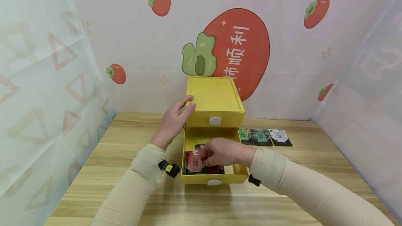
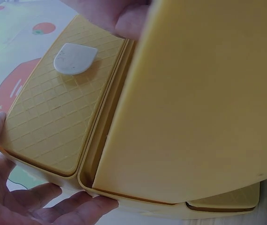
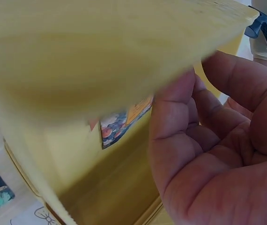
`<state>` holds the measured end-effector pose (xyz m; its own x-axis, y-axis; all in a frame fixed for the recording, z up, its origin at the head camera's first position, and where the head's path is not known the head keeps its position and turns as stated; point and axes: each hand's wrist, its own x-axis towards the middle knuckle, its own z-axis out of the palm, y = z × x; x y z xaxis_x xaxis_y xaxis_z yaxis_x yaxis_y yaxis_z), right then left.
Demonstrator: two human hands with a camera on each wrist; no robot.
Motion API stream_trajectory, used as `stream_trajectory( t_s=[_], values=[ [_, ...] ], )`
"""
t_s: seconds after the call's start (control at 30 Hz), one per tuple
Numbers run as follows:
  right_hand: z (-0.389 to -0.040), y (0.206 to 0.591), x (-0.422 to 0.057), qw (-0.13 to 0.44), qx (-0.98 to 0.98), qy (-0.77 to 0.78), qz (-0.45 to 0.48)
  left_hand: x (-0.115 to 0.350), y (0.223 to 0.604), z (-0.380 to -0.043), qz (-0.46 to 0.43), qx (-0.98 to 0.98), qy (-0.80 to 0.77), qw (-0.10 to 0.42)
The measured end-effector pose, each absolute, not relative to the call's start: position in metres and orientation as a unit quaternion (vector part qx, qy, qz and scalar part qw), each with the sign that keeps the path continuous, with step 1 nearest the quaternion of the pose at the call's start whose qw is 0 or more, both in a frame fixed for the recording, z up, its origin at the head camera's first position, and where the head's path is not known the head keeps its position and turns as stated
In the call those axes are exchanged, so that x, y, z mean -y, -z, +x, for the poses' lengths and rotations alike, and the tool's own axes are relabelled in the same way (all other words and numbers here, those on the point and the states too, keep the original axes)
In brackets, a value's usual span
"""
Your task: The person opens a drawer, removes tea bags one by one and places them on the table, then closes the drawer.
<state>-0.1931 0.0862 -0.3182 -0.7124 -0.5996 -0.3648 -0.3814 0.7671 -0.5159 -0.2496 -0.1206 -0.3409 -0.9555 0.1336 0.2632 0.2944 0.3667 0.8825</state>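
Note:
A yellow two-drawer box [image 1: 215, 95] stands on the table, its lower drawer [image 1: 213, 180] pulled out. My left hand [image 1: 172, 123] holds the upper left side of the box, thumb near the top edge; the left wrist view shows its fingers [image 2: 84, 208] spread along the side. Inside the open drawer lie a red packet with a pink label [image 1: 194, 163] and a darker red one [image 1: 216, 171] beside it. My right hand [image 1: 224, 151] reaches in with bent fingers that overlap the red packet's right edge. Its fingertips are partly hidden by the drawer wall. A dark floral packet [image 3: 117, 126] lies behind them.
Right of the box, several flat packets lie in a row: two with green labels [image 1: 261, 137] and a white one [image 1: 280, 137]. A patterned cloth wall [image 1: 147, 93] rises behind the wooden table [image 1: 125, 163]. The closed upper drawer has a white handle [image 1: 215, 121].

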Motion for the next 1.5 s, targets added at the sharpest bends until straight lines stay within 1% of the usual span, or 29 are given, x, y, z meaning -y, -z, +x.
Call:
stream_trajectory(
  t_s=[0.33, 0.7, 1.03, 1.37, 1.5],
  values=[
    [-0.194, 0.316, -0.086, 0.247, -0.892, 0.236, -0.296, 0.12, 0.342, -0.25, -0.128, 0.824, 0.547, 0.08],
    [-0.192, 0.313, -0.085, 0.164, -0.9, 0.234, -0.33, 0.119, 0.341, -0.249, -0.125, 0.824, 0.547, 0.078],
    [-0.188, 0.307, -0.092, 0.093, -0.913, 0.263, -0.299, 0.119, 0.34, -0.249, -0.121, 0.827, 0.543, 0.08],
    [-0.181, 0.293, -0.111, 0.094, -0.896, 0.343, -0.264, 0.12, 0.341, -0.249, -0.124, 0.826, 0.543, 0.083],
    [-0.18, 0.29, -0.124, 0.085, -0.893, 0.368, -0.244, 0.12, 0.341, -0.249, -0.128, 0.825, 0.544, 0.083]
  ],
)
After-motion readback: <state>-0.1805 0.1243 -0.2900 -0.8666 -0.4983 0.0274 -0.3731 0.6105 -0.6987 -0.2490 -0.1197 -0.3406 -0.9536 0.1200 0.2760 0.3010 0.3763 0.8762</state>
